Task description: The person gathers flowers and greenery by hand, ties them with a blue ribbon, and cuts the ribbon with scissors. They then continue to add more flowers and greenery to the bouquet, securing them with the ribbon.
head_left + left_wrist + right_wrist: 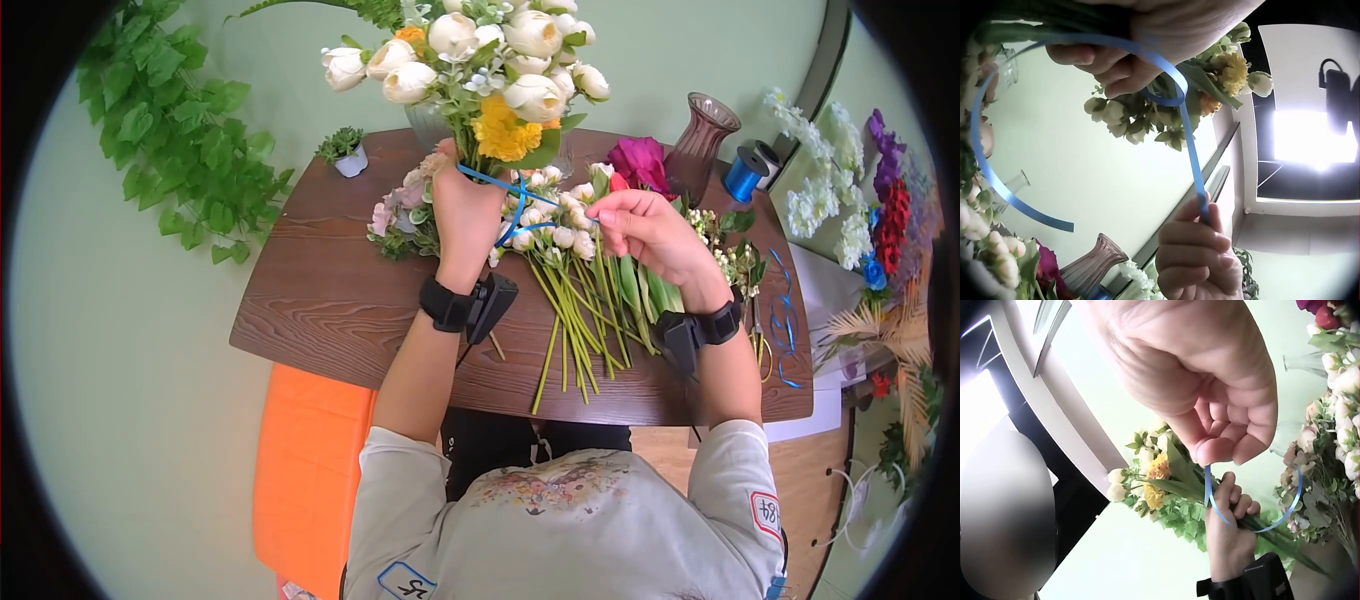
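Note:
The left hand (pixel 468 215) grips the stems of an upright bouquet of white and yellow flowers (pixel 508 130) above the table. A blue ribbon (pixel 520 190) loops round the stems at that hand, with one loose end curling down. Between thumb and fingertips the right hand (pixel 655 235) pinches the other end, and the ribbon runs taut from there to the bouquet. In the left wrist view the ribbon (pixel 1192 156) stretches to the right hand (pixel 1197 256). The right wrist view has the left hand (pixel 1232 537) round the green stems, its fingers curled.
White flowers with long stems (pixel 570 320) lie on the brown table (pixel 330 290), beside pale pink flowers (pixel 405 215). A purple glass vase (pixel 700 145), a blue ribbon spool (pixel 744 176) and a small potted plant (pixel 346 155) stand toward the back. Ribbon pieces (pixel 787 320) lie at the right edge.

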`<state>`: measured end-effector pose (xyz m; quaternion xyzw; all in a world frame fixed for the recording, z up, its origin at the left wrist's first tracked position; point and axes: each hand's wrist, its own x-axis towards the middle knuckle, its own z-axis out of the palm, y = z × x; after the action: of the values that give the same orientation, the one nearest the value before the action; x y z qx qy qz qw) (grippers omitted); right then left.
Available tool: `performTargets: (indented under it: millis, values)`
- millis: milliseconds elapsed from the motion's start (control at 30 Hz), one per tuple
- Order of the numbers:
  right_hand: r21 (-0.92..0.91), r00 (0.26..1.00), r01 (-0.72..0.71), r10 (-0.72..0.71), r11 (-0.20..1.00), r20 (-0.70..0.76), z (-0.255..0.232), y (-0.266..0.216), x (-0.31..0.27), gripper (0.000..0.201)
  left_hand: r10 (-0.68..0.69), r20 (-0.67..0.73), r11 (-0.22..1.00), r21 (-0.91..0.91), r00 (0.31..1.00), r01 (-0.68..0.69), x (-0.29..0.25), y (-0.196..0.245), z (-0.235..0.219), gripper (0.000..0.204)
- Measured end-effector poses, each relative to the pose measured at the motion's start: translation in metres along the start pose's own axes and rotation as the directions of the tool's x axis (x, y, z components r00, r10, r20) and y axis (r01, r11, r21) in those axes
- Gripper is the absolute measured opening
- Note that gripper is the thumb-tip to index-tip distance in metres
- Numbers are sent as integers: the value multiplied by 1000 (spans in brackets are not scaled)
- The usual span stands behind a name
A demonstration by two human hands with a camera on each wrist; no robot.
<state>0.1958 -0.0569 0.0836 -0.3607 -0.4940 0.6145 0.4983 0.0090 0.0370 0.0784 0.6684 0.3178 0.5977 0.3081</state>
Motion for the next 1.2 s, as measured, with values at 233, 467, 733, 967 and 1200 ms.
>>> performTargets:
  millis: [233, 467, 733, 967, 1200]
  values:
    - [-983, 549, 168, -835, 69, 35, 49, -5, 4, 13, 54, -32, 965, 257, 998, -44, -3, -2, 3, 27]
    - [-968, 473, 180, -847, -177, 243, 97, -1, 22, 12, 59, -4, 994, 96, 998, -58, -6, -18, 11, 25]
    - [-959, 688, 258, -720, 120, 95, 88, 2, 38, 11, 86, 13, 994, -61, 996, -85, -6, -25, 13, 24]
    - [-769, 859, 229, -496, 597, -129, 67, 1, 37, 9, -233, 119, 941, -222, 965, 255, -4, 4, 11, 16]
    - [-633, 842, 228, -477, 739, -253, 53, 4, 42, 15, -274, 286, 873, -325, 918, 362, -5, 11, 8, 10]
